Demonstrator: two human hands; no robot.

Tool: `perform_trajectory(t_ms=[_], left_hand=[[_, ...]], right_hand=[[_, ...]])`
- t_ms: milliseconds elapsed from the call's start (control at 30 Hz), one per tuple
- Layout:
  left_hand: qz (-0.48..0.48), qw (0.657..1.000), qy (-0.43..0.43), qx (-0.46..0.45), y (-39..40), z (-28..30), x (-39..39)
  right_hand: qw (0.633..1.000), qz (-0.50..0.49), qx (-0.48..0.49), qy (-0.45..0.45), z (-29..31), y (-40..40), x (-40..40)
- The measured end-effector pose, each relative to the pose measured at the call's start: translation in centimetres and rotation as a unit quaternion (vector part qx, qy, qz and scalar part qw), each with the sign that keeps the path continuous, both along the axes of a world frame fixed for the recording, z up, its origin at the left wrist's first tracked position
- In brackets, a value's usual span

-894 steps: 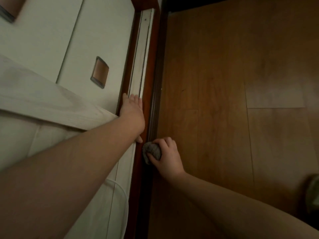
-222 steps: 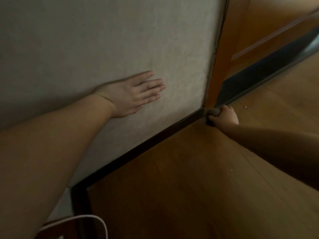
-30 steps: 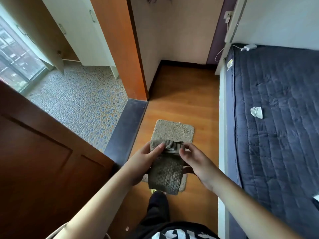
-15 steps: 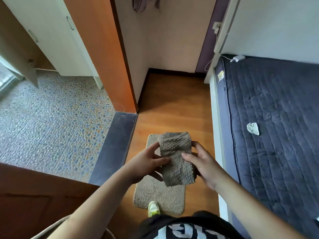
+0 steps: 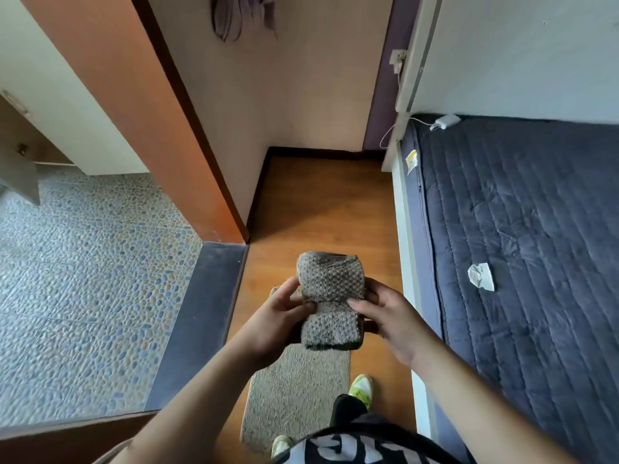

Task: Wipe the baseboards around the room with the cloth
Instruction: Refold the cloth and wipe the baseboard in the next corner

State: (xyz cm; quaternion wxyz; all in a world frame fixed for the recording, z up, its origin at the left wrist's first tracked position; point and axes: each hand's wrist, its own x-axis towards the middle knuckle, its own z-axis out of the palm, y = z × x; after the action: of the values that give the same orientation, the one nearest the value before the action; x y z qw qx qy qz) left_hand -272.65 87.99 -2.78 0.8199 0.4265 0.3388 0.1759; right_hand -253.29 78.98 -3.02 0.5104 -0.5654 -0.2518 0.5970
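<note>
Standing on the beige floor mat [image 5: 294, 393], yellow-green shoes [image 5: 361, 386] showing; left hand [image 5: 271, 324] and right hand [image 5: 390, 318] both pinch the folded grey waffle cloth [image 5: 330, 301] at chest height, thumbs on top, fingers curled beneath (well above the wood floor [image 5: 321, 202]); quilted navy mattress [image 5: 522, 262] to the right; dark baseboard [image 5: 318, 152] runs along the far beige wall [image 5: 301, 88].
</note>
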Motion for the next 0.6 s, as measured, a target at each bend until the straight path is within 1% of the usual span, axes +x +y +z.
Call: perform_trajectory(t_ms=[133,233,433,500,600], left_hand=[[0.006,0.999,-0.030,-0.022,2.5,0.2,4.7],[0.035,0.999,-0.009,-0.036,4.1,0.5,7.9],[0.057,0.998,-0.008,-0.037,6.6,0.9,11.7],[0.058,0.998,0.018,-0.015,7.7,0.9,12.2],[0.031,0.996,0.069,0.057,9.7,1.0,12.7]], right_hand=[[1.000,-0.015,0.006,0.016,0.0,2.4,4.6],[1.000,-0.018,0.012,0.019,0.2,4.1,7.4],[0.996,0.034,0.064,-0.044,0.3,7.0,11.2],[0.995,0.037,0.083,-0.051,-0.2,8.1,12.0],[0.992,0.045,0.076,-0.090,-0.7,10.3,13.0]])
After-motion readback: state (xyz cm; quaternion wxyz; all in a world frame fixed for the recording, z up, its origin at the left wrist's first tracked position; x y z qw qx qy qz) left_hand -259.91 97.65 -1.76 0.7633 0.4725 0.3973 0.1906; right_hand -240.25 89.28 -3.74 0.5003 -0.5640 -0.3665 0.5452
